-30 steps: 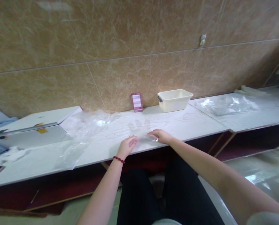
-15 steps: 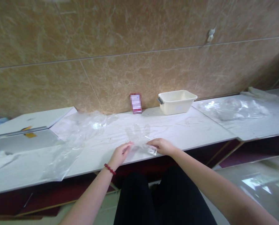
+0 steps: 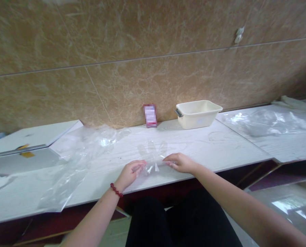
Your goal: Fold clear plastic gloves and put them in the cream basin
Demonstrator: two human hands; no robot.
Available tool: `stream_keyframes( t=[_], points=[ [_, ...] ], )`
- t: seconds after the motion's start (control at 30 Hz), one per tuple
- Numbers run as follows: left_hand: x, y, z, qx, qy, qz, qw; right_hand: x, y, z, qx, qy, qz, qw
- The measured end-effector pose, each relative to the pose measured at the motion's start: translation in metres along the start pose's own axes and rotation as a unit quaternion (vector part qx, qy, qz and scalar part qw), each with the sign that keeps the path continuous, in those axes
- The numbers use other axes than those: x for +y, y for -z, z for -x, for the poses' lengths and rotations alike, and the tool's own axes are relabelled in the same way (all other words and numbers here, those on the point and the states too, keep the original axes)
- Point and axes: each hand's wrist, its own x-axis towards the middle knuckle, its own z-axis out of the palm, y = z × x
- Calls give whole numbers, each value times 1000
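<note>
A clear plastic disposable glove [image 3: 152, 155] lies on the white wood-grain tabletop, its finger shapes pointing toward the wall. My left hand [image 3: 130, 173], with a red bead bracelet on the wrist, is closed on the glove's left edge between thumb and fingers. On the opposite side, my right hand [image 3: 180, 162] pinches the right edge. The near part of the glove is stretched and creased between the two hands, close to the table's front edge.
A cream plastic bin [image 3: 198, 118] and a small red-and-white card or packet [image 3: 150, 116] stand by the marble wall. Crumpled clear plastic [image 3: 83, 151] lies beside a white box [image 3: 34, 140] at left. More clear plastic [image 3: 266, 121] rests at right.
The glove's near part, earlier bunched toward my right hand, is now spread flatter between both hands. My hands stay on its edges. The camera view has shifted slightly.
</note>
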Motion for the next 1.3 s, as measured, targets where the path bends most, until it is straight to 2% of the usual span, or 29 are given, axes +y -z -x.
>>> stream_keyframes(
  t=[0.17,0.27,0.37,0.47,0.6,0.7,0.8,0.97,1.1,1.2,1.3],
  points=[
    [-5,7,-23,14,20,13,1000,9,19,-27,-24,15,-12,1000],
    [-10,13,-36,-18,59,31,998,19,28,-42,-39,18,1,999],
    [-14,20,-51,-70,88,11,994,30,37,-61,-115,-2,27,993],
    [-17,26,-70,-113,93,-15,989,40,45,-82,-205,-58,73,974],
    [-16,31,-94,-162,103,-46,980,49,52,-100,-249,-85,104,959],
    [-17,34,-107,-179,124,-74,973,57,51,-100,-227,-102,93,964],
    [-24,32,-113,-158,137,-73,975,66,47,-97,-170,-117,92,974],
    [-43,19,-114,-84,141,-52,985,75,39,-96,-92,-132,102,982],
    [-44,18,-109,-18,156,-20,987,77,31,-98,-47,-152,100,982],
    [-37,27,-104,-38,190,52,980,82,24,-99,-30,-148,100,984],
    [-31,36,-98,-108,203,115,966,87,19,-99,-14,-138,98,986]
  ],
)
